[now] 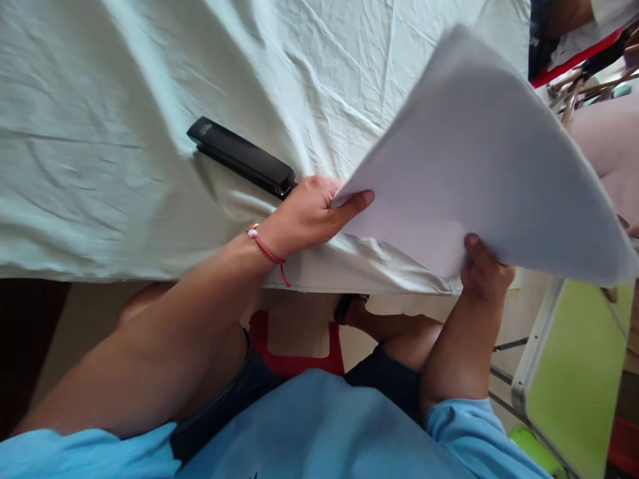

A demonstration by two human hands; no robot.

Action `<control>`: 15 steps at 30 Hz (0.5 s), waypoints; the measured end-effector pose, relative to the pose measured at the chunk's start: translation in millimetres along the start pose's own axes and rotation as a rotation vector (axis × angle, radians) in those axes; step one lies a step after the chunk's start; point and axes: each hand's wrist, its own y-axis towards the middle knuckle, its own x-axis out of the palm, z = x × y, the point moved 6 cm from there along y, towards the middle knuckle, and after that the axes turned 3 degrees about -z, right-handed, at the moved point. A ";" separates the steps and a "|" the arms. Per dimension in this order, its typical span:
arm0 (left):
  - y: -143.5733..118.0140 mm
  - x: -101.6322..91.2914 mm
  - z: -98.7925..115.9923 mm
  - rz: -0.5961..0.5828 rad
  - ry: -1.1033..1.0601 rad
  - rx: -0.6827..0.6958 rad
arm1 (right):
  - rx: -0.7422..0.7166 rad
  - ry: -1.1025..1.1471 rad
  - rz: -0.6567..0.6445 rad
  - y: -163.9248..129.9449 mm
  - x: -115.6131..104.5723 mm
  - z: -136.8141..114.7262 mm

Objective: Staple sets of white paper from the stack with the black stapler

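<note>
A stack of white paper sheets (474, 159) is held tilted above the near right part of the table. My left hand (312, 213) grips the stack's left corner, thumb on top. My right hand (482, 269) pinches its near edge from below, thumb on the sheet. A black stapler (242, 158) lies on the pale green tablecloth (100, 133) just behind my left hand, untouched. A red string bracelet is on my left wrist.
The cloth-covered table's near edge runs above my knees. A red stool (294, 359) shows under me. A green-seated chair (574, 372) stands at the right. Another person's sleeve and pale clothing (606, 143) are at the far right.
</note>
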 end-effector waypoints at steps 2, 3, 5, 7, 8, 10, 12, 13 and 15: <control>-0.8 4.6 -5.1 -0.034 -0.181 -0.075 | -0.088 0.087 0.056 -3.8 3.3 -8.6; -1.2 6.6 -7.0 -0.056 -0.260 -0.108 | -0.103 0.114 0.048 -4.5 6.2 -11.3; -1.6 7.1 -9.4 -0.077 -0.351 -0.155 | -0.109 0.158 0.037 -3.9 9.2 -14.2; -1.6 5.3 -10.7 -0.090 -0.363 -0.194 | -0.104 0.175 0.041 -1.2 8.3 -14.7; -1.6 4.1 -11.3 -0.091 -0.360 -0.219 | -0.100 0.175 0.044 0.5 7.1 -14.1; -2.1 2.7 -12.0 -0.086 -0.368 -0.280 | -0.093 0.170 0.046 3.9 4.5 -12.1; -2.7 2.7 -10.8 -0.073 -0.383 -0.331 | -0.087 0.171 0.041 6.3 3.1 -9.8; -2.7 3.0 -9.3 -0.067 -0.387 -0.347 | -0.084 0.174 0.039 6.9 2.7 -8.8; -2.3 3.9 -5.9 -0.062 -0.381 -0.367 | -0.070 0.173 0.036 7.1 2.3 -6.6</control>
